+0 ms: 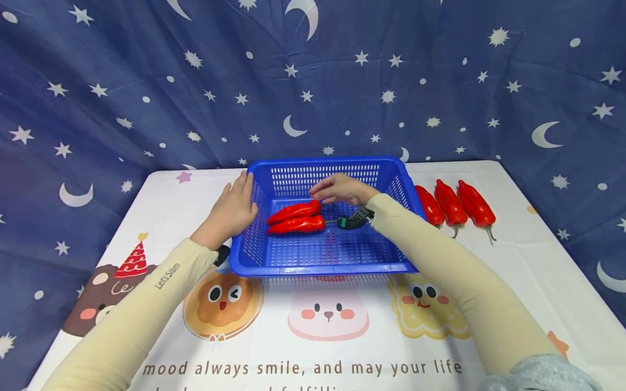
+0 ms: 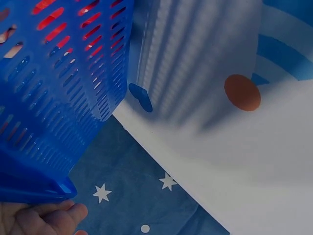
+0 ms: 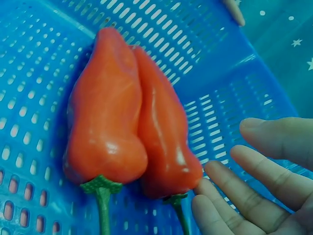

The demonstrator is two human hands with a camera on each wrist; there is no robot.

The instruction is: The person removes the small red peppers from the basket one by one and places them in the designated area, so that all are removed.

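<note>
three peppers (image 1: 451, 203) lie right of the basket (image 1: 323, 270); a sleeve (image 1: 440, 255) crosses its rim. inside lie two peppers (image 1: 296, 225), the right hand (image 1: 344, 190) just beside, fingers parted, holding nothing. the left hand (image 1: 232, 209), straight-fingered, rests on the left rim.

White worktop (image 1: 548, 288), printed with cartoon faces (image 1: 328, 326) and, toward the near edge, brown lettering (image 1: 328, 368). Blue cloth (image 1: 342, 76), white star-and-moon pattern, hangs beyond the far edge.
</note>
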